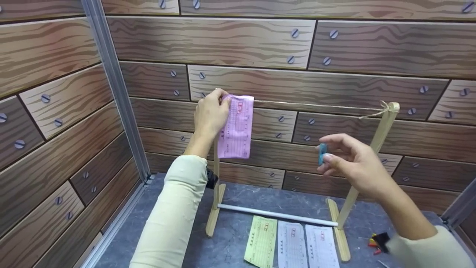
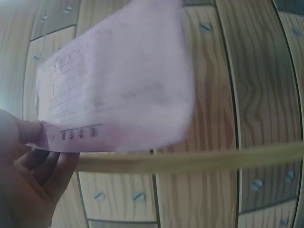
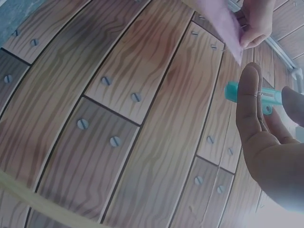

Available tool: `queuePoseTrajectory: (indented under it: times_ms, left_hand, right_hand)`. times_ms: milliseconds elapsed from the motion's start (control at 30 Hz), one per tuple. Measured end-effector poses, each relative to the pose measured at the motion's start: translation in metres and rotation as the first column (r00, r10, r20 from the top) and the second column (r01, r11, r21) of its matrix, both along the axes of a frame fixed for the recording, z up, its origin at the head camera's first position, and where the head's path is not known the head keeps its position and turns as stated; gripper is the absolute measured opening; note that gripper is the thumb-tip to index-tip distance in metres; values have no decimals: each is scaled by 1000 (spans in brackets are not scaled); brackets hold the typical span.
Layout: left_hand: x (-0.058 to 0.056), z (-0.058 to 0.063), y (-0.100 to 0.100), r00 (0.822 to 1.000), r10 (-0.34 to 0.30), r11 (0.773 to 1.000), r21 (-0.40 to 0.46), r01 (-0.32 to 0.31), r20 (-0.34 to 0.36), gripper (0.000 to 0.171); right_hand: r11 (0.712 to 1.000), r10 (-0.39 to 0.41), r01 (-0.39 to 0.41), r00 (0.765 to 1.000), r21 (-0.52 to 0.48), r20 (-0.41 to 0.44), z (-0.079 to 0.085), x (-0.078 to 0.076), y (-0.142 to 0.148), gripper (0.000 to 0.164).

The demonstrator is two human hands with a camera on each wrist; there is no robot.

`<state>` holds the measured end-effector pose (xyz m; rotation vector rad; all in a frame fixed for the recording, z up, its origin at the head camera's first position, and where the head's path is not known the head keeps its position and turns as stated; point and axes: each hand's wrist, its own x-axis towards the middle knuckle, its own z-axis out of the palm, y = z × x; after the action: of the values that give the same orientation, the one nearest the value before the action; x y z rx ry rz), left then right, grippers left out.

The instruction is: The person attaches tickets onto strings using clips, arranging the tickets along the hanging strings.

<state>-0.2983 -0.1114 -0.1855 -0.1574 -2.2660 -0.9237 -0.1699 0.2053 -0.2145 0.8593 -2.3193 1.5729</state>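
Yellow slip (image 1: 261, 241) lies below, visible only from head view.

Even, diffuse light fills the head view, bright enough to read the printed wood-plank wall (image 1: 334, 48) without glare; shadows on the grey tabletop (image 1: 238, 193) are faint and soft. Straight lines bow slightly toward the frame edges. The left wrist view is washed out and hazy, the pink slip (image 2: 118, 85) smeared by blur (its print barely legible), and the planks curve strongly at the margins. The right wrist view is sharper on the wall but dim, with the right hand (image 3: 266, 142) dark and a pale flare at the lower right corner.
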Motion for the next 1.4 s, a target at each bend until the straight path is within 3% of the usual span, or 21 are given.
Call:
queuePoseTrajectory:
  times_ms: [100, 233, 333, 400, 500, 567, 633, 733, 867, 1233, 1300, 1400]
  left_hand:
    - [-1, 0, -2, 999, 23, 989, -147, -27, -27, 17]
    - [-3, -1, -5, 983, 60, 927, -357, -118, -172, 18]
    - [-8, -3, -8, 950, 69, 892, -409, -195, -303, 17]
    - [-11, -4, -11, 933, 55, 897, -393, -203, -357, 15]
    - [-17, -5, -14, 943, 6, 934, -335, -124, -334, 13]
    - [-20, -6, -17, 958, -64, 962, -273, -16, -281, 9]
    - [-22, -5, -19, 966, -144, 974, -204, 99, -216, 6]
    - [-24, -5, -23, 948, -274, 959, -115, 258, -160, 4]
    - [-27, -5, -26, 908, -397, 918, -32, 396, -133, 4]
    - [-34, -13, -28, 828, -494, 833, 129, 538, -265, 4]
    - [-33, -12, -27, 827, -494, 828, 143, 542, -269, 5]
    - [-32, -10, -26, 847, -473, 850, 127, 511, -242, 6]
  right_hand:
    - [1000, 24, -24, 1000, -5, 3, 5, -1, -7, 33]
    - [999, 36, -36, 999, 8, -5, 11, -3, -16, 33]
    - [999, 34, -33, 999, 19, -25, 17, -5, -23, 32]
    - [999, 36, -34, 999, 28, -37, 21, -6, -28, 32]
    - [999, 36, -35, 998, 41, -42, 25, -8, -33, 31]
    - [998, 41, -39, 998, 50, -43, 28, -9, -37, 31]
    - [998, 42, -40, 998, 56, -45, 32, -10, -41, 32]
    - [997, 49, -47, 998, 54, -47, 40, -12, -49, 33]
    - [997, 60, -58, 997, 44, -46, 52, -15, -62, 33]
    - [992, 121, -119, 992, 51, -43, 75, -37, -106, 31]
    - [993, 110, -107, 993, 57, -48, 80, -42, -113, 32]
    - [997, 65, -63, 996, 44, -54, 88, -50, -124, 30]
